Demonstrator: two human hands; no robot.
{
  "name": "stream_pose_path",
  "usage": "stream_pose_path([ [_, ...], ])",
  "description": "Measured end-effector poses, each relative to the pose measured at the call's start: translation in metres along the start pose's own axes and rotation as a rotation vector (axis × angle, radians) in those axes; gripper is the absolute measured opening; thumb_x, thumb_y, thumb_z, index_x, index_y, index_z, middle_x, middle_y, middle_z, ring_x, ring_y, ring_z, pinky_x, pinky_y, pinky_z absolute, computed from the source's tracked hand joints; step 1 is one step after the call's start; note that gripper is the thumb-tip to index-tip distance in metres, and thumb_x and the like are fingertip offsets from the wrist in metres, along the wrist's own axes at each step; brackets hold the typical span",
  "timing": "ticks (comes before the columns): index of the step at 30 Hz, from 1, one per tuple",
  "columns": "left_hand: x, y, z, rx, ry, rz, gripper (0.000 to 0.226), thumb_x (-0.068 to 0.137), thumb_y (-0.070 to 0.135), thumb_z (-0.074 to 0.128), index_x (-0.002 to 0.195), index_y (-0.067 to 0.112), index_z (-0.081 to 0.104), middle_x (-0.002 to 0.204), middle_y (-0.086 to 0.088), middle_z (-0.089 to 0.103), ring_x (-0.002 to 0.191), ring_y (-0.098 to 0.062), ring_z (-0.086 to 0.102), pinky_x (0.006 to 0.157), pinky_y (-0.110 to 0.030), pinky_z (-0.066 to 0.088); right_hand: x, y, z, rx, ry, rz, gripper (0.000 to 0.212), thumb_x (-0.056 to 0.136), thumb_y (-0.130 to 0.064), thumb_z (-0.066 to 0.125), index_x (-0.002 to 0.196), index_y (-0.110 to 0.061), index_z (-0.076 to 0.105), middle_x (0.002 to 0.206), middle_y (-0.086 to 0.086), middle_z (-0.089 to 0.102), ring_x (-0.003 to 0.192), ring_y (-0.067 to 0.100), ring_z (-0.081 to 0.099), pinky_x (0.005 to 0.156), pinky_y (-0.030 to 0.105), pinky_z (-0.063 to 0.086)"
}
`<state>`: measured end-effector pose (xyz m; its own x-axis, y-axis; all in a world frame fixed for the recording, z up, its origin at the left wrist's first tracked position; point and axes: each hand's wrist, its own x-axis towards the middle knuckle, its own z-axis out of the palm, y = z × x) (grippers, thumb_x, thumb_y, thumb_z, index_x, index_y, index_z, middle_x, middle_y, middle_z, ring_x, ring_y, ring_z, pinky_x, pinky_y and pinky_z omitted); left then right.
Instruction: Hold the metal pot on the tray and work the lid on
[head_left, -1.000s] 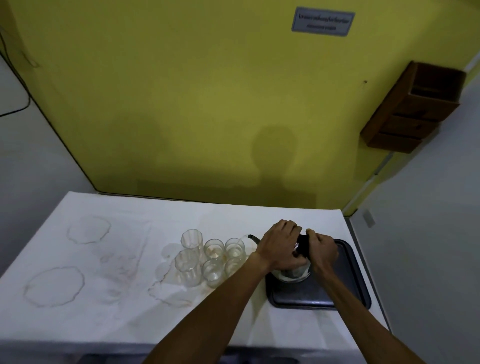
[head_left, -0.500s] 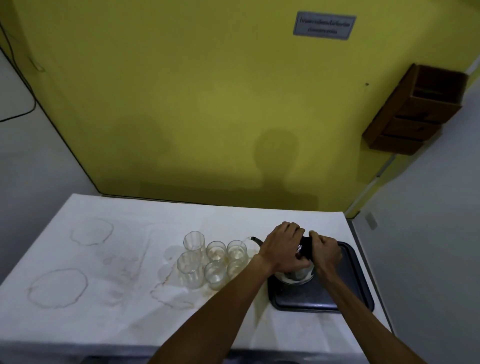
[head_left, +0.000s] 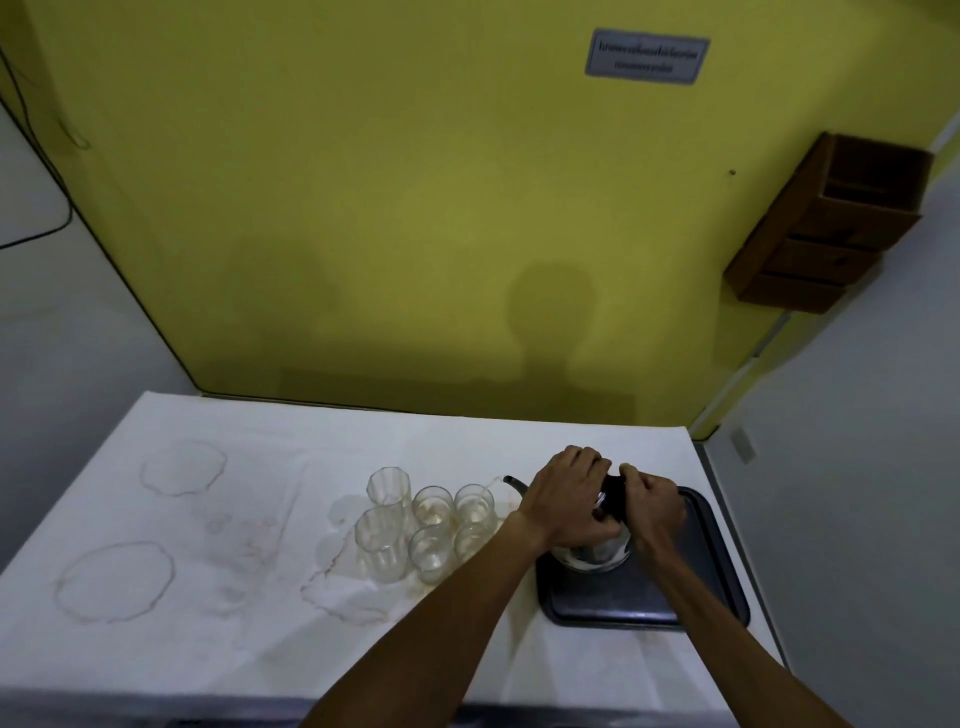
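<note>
On the dark tray (head_left: 691, 608) at the table's right end stands a shiny kettle (head_left: 597, 553), its thin spout (head_left: 514, 482) pointing left toward the cluster of glasses (head_left: 431, 519) just beside the tray. Both hands are on top of the kettle. The left hand (head_left: 569, 499) curls over its lid side, nearer the spout and glasses; the right hand (head_left: 652, 506) grips the black handle (head_left: 615, 496) on the side away from them.

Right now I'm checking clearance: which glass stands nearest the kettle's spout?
The short back-row glass on the right of the group; the spout tip ends just beside its rim, while the other five stand farther left or nearer the camera.
</note>
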<state>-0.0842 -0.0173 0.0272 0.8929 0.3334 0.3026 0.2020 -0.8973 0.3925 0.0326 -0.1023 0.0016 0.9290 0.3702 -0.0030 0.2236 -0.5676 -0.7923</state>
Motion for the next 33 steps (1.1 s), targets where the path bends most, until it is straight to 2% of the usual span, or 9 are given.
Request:
stream_pose_path([
  [5,0.001,0.0,0.0,0.001,0.01,0.003,0.059,0.07,0.044,0.067,0.115,0.006,0.06,0.109,-0.009,0.062,0.1,-0.027,0.054,0.087,-0.037,0.047,0.002,0.0,0.001,0.007,0.003,-0.011,0.051,0.08,-0.05,0.05,0.045,-0.013,0.049,0.048,0.004,0.057,0.054,0.029,0.056,0.059,0.033,0.038],
  [8,0.002,-0.002,0.0,-0.002,0.011,0.0,0.06,0.071,0.044,0.067,0.117,0.006,0.06,0.11,-0.009,0.063,0.101,-0.027,0.054,0.088,-0.037,0.046,0.003,-0.001,0.001,0.004,0.007,-0.018,0.053,0.08,-0.051,0.05,0.049,-0.008,0.05,0.049,0.008,0.059,0.054,0.029,0.055,0.058,0.033,0.039],
  [12,0.001,-0.001,-0.001,-0.002,0.021,-0.006,0.062,0.07,0.042,0.069,0.119,0.005,0.06,0.112,-0.01,0.063,0.103,-0.029,0.055,0.09,-0.037,0.047,0.003,-0.003,0.0,-0.002,0.006,-0.028,0.052,0.081,-0.048,0.051,0.044,-0.012,0.047,0.047,0.005,0.056,0.052,0.028,0.054,0.059,0.034,0.039],
  [18,0.001,-0.001,-0.002,0.004,0.022,-0.003,0.061,0.07,0.042,0.068,0.119,0.005,0.06,0.112,-0.01,0.063,0.103,-0.028,0.055,0.089,-0.037,0.046,0.002,-0.002,0.001,0.007,0.016,-0.017,0.049,0.087,-0.042,0.057,0.049,-0.012,0.053,0.053,0.011,0.061,0.058,0.032,0.058,0.063,0.036,0.043],
  [22,0.0,-0.001,-0.002,0.002,0.024,0.001,0.062,0.07,0.042,0.07,0.119,0.005,0.06,0.112,-0.01,0.063,0.102,-0.029,0.055,0.089,-0.038,0.047,0.001,-0.004,-0.001,0.01,0.007,-0.007,0.048,0.088,-0.041,0.058,0.05,-0.011,0.053,0.05,0.007,0.059,0.056,0.029,0.057,0.06,0.034,0.041],
  [26,0.001,0.0,-0.002,0.0,0.017,0.004,0.064,0.071,0.042,0.071,0.121,0.003,0.06,0.116,-0.012,0.063,0.105,-0.031,0.055,0.091,-0.039,0.047,-0.002,-0.008,-0.005,0.018,0.003,-0.004,0.052,0.08,-0.047,0.051,0.044,-0.011,0.045,0.044,0.001,0.054,0.05,0.021,0.051,0.055,0.025,0.035],
  [29,0.002,0.001,-0.002,0.003,0.012,0.001,0.064,0.071,0.041,0.071,0.122,0.003,0.06,0.116,-0.012,0.063,0.105,-0.03,0.055,0.091,-0.039,0.047,-0.001,-0.008,-0.006,0.003,0.0,-0.002,0.051,0.087,-0.041,0.057,0.045,-0.014,0.047,0.048,0.003,0.055,0.055,0.027,0.052,0.058,0.032,0.036],
  [33,0.004,0.001,-0.002,0.007,-0.001,0.001,0.062,0.072,0.041,0.071,0.12,0.004,0.06,0.114,-0.012,0.063,0.104,-0.03,0.056,0.09,-0.04,0.047,0.0,-0.008,-0.008,-0.014,0.01,0.004,0.052,0.092,-0.034,0.061,0.046,-0.014,0.048,0.051,0.008,0.057,0.059,0.033,0.054,0.062,0.033,0.037],
])
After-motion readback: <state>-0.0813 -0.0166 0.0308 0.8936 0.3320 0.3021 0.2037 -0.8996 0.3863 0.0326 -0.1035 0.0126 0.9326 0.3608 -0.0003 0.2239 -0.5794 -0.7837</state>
